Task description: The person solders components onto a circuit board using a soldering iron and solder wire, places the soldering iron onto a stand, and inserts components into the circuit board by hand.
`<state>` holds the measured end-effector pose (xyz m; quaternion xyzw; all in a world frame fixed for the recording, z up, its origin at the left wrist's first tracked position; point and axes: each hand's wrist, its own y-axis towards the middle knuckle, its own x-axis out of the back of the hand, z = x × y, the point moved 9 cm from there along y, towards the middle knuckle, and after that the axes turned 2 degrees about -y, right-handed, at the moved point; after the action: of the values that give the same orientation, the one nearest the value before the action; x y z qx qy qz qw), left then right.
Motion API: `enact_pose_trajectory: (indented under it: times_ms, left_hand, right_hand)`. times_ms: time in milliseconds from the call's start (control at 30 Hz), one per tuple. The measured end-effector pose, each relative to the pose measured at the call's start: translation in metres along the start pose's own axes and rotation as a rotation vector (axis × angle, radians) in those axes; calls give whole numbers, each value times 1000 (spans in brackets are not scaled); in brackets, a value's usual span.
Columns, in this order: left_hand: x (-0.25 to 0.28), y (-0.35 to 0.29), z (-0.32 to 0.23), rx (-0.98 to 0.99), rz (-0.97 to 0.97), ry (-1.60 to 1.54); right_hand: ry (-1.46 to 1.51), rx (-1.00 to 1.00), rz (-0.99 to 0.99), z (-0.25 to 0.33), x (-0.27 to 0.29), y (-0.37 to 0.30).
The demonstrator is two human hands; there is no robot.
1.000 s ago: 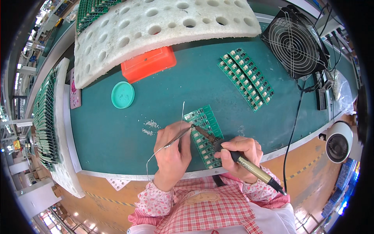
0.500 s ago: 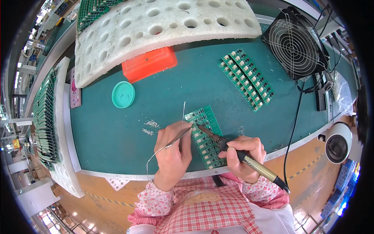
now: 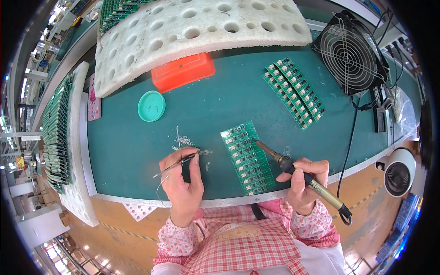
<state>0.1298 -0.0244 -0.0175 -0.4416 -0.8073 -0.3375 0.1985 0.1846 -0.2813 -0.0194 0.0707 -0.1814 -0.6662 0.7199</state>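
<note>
My left hand is closed on tweezers, their tips close to small scattered pale parts. A thin strand of solder wire also runs through that hand and sticks out past the fingers. My right hand grips a soldering iron by its handle. The iron's tip points at the right edge of a green circuit board panel that lies flat between my hands. Whether the tip touches the board I cannot tell. Rows of small white and black components line the panel.
Two populated board strips lie beyond my right hand, near a black fan. A turquoise lid and a red box sit at the far left. White foam blocks stand behind and left, with green boards in the left one.
My left hand has moved left off the board with the tweezers and wire, toward the scattered parts. My right hand and the iron have shifted right, away from the panel's middle.
</note>
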Motion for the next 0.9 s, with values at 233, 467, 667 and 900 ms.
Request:
enact_pose_trajectory:
  times_ms: [233, 467, 667, 900]
  left_hand:
    - [-8, 0, -9, -94, 50, 84]
    - [-9, 1, -11, -139, 54, 86]
    - [-12, 2, -11, -111, 103, 91]
    - [-13, 3, -12, -101, 109, 91]
  right_hand:
    - [-40, 53, 15, 1, -4, 0]
    - [-41, 59, 22, 1, -4, 0]
    - [-15, 25, 25, -1, -4, 0]
    - [-30, 46, 44, 0, -5, 1]
